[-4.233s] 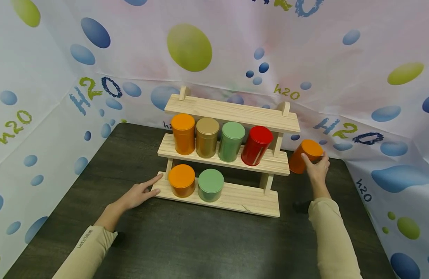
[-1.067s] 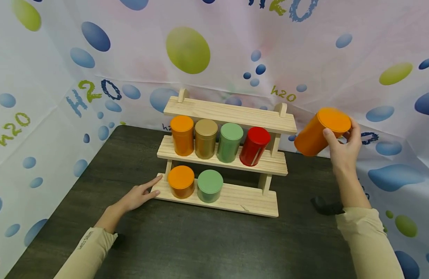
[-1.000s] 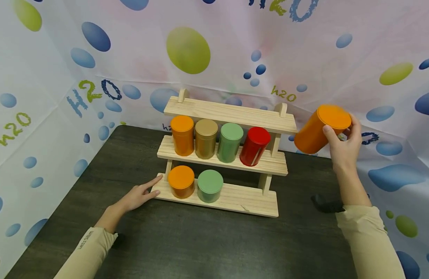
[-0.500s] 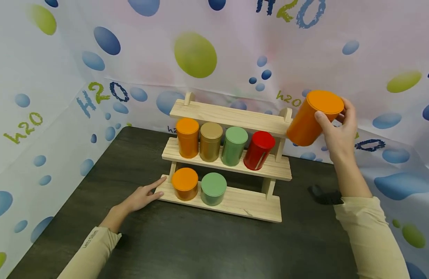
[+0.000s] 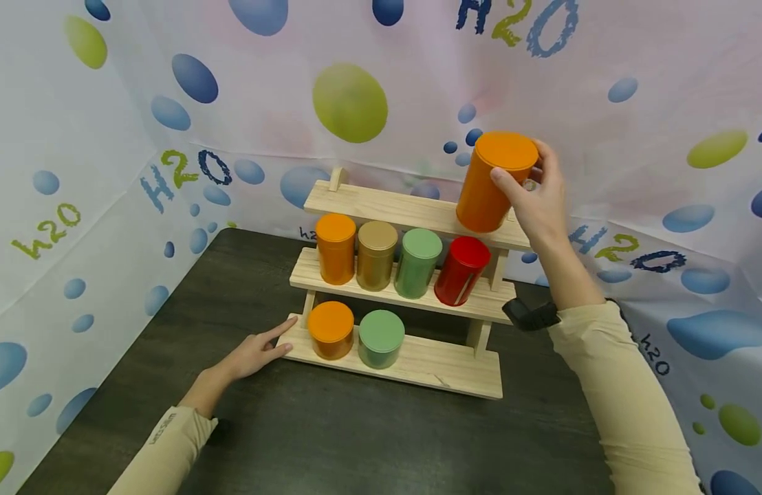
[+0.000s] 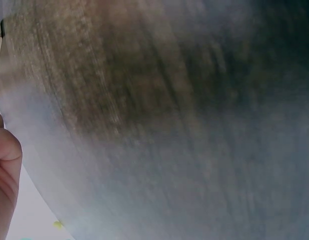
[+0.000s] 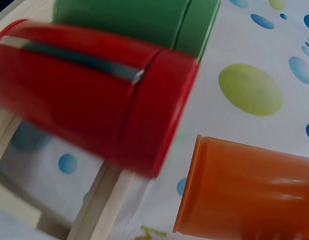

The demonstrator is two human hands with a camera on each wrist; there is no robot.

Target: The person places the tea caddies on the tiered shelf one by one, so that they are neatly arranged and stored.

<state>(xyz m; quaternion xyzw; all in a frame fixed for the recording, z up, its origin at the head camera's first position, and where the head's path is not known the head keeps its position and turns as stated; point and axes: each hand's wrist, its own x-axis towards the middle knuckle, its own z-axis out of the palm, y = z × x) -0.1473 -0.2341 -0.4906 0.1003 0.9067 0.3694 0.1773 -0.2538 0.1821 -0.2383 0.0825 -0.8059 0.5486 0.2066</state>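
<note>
My right hand (image 5: pixel 542 203) grips a tall orange canister (image 5: pixel 487 189) with the thumb on its near side. It is held slightly tilted over the right part of the top board of a three-tier wooden shelf (image 5: pixel 381 204); whether its base touches the board I cannot tell. In the right wrist view the orange canister (image 7: pixel 249 190) appears beside the red canister (image 7: pixel 94 95). My left hand (image 5: pixel 252 356) touches the left end of the bottom board with extended index finger and thumb. Only part of the left hand (image 6: pixel 5 160) shows at the left wrist view's edge.
Along the middle board stand tall canisters: orange (image 5: pixel 335 251), gold (image 5: pixel 376 258), green (image 5: pixel 417 265) and red (image 5: pixel 460 273). Short orange (image 5: pixel 331 331) and green (image 5: pixel 381 340) ones sit on the bottom board. The dark table (image 5: pixel 356 440) meets a patterned curtain (image 5: pixel 245 89) behind.
My right hand has lifted the orange canister from the table right of the shelf and carried it up and leftward over the top board. The left hand has stayed at the bottom board.
</note>
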